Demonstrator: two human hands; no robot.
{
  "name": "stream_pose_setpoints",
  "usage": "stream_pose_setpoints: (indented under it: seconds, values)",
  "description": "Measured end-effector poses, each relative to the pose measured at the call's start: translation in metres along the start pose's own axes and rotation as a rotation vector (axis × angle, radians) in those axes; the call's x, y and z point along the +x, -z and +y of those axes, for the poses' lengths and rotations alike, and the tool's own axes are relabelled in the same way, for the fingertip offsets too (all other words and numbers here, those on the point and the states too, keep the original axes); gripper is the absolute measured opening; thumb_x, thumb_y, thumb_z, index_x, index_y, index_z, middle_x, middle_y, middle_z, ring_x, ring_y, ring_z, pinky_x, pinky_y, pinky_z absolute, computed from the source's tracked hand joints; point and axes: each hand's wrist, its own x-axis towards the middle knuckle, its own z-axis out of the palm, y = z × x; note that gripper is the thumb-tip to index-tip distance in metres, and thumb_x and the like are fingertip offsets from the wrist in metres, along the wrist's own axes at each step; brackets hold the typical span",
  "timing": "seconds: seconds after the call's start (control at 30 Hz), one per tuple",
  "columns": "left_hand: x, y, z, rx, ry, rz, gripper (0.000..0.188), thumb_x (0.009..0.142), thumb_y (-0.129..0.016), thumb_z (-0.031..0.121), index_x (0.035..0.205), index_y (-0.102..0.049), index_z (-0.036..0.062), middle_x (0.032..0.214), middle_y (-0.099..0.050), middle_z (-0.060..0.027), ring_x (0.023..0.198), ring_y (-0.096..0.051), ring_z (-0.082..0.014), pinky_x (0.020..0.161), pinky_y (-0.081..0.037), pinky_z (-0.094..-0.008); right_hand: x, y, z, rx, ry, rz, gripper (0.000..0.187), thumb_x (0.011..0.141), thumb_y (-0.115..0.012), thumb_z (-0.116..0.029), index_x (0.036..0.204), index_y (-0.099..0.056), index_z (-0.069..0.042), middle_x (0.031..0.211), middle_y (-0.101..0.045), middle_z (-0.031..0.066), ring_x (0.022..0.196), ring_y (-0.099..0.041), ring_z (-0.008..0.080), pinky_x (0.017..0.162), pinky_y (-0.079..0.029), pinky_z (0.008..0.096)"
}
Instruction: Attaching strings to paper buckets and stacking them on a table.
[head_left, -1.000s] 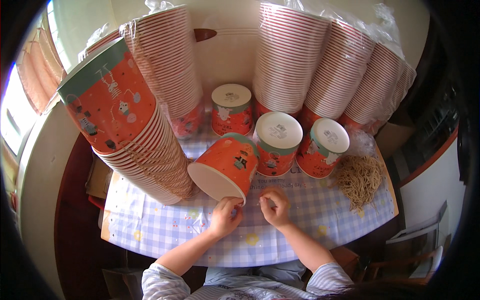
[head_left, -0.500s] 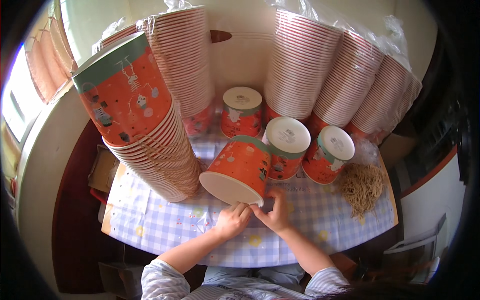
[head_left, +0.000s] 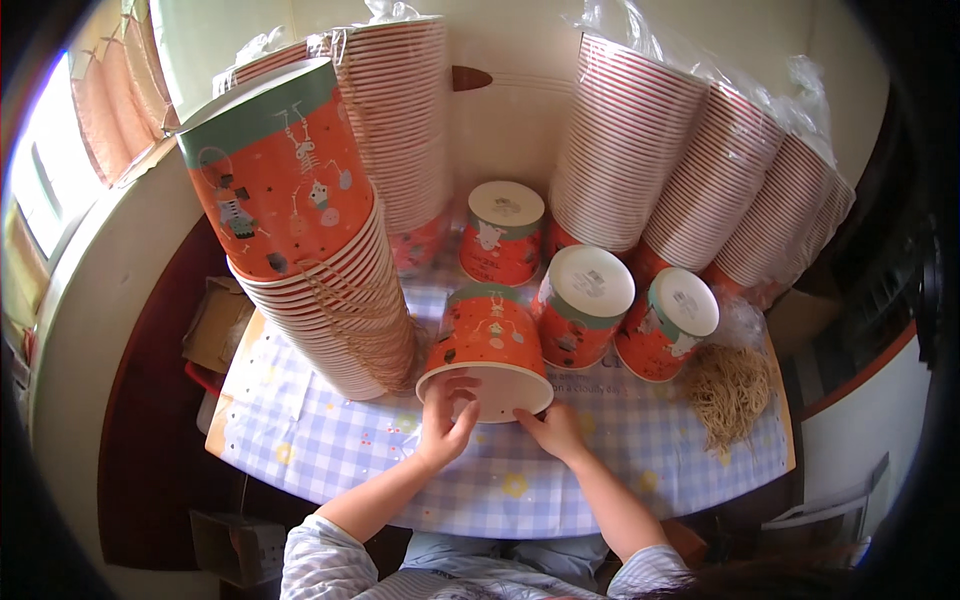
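An orange paper bucket (head_left: 490,335) with a green band and cartoon figures lies on its side, its white mouth facing me. My left hand (head_left: 446,428) is at the left of the mouth, thumb and fingers apart, the fingers reaching in front of the opening. At the right of the rim, my right hand (head_left: 556,434) grips the edge, its thumb inside and the other fingers mostly hidden. Behind the bucket, three like buckets stand upside down: one at the back (head_left: 505,240), one in the middle (head_left: 585,300) and one at the right (head_left: 668,330).
A tall leaning stack of nested buckets (head_left: 320,290) with hanging twine stands at the left. Plastic-wrapped stacks (head_left: 630,145) rise at the back right, another wrapped stack (head_left: 400,130) at the back left. A twine bundle (head_left: 728,395) lies by the right edge of the checked tablecloth (head_left: 370,470).
The lying bucket has turned so its mouth faces me more squarely. My hands have moved apart along the rim; the left one has spread its fingers. The whole view has shifted slightly.
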Motion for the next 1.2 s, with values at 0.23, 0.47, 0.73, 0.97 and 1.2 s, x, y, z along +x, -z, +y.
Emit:
stream_pose_setpoints:
  seconds: [0.23,0.47,0.73,0.97,1.2]
  values:
    - [-0.002,-0.005,0.015,-0.321,-0.116,-0.280,0.081,0.080,-0.060,0.027,0.137,-0.006,0.0044,0.139,-0.022,-0.0145,0.124,-0.031,-0.0335,0.095,-0.031,-0.0430,-0.002,0.003,-0.011,-0.346,-0.035,-0.146,0.033,0.076,-0.063,-0.034,0.086,-0.063,-0.003,0.073,-0.063,0.0146,0.064,-0.062,0.0293,0.058,-0.048,0.0372]
    - [-0.008,-0.004,0.024,-0.995,0.270,-0.026,0.052,0.085,-0.053,0.031,0.129,-0.032,0.0110,0.131,-0.038,-0.0065,0.123,-0.034,-0.0216,0.103,-0.025,-0.0412,-0.009,-0.005,-0.021,-0.432,0.073,-0.047,0.029,0.077,-0.061,-0.034,0.086,-0.063,-0.006,0.068,-0.062,0.0137,0.060,-0.061,0.0290,0.054,-0.047,0.0382]
    - [-0.021,-0.006,0.029,-0.460,0.250,-0.011,0.027,0.086,-0.052,0.005,0.113,-0.048,0.0001,0.109,-0.056,-0.0050,0.094,-0.051,-0.0089,0.077,-0.040,-0.0239,-0.011,-0.004,-0.029,-0.361,0.001,-0.140,0.039,0.070,-0.067,-0.021,0.102,-0.052,-0.006,0.083,-0.059,0.0126,0.071,-0.059,0.0267,0.063,-0.047,0.0373]
    - [-0.021,-0.012,0.016,-0.201,0.251,-0.110,0.023,0.085,-0.052,-0.001,0.107,-0.048,-0.0004,0.102,-0.058,-0.0076,0.092,-0.054,-0.0103,0.077,-0.044,-0.0227,-0.013,0.001,-0.022,-0.137,0.620,0.287,0.052,0.064,-0.072,-0.010,0.108,-0.046,-0.004,0.106,-0.050,0.0152,0.095,-0.050,0.0310,0.080,-0.043,0.0357]
    - [-0.018,-0.019,0.022,-0.240,0.287,-0.056,0.016,0.080,-0.062,0.004,0.095,-0.059,-0.0020,0.090,-0.062,-0.0018,0.080,-0.054,-0.0055,0.066,-0.046,-0.0200,-0.010,0.003,-0.029,-0.270,0.669,0.267,0.053,0.064,-0.072,-0.009,0.112,-0.049,-0.004,0.112,-0.048,0.0137,0.101,-0.048,0.0298,0.084,-0.042,0.0374]
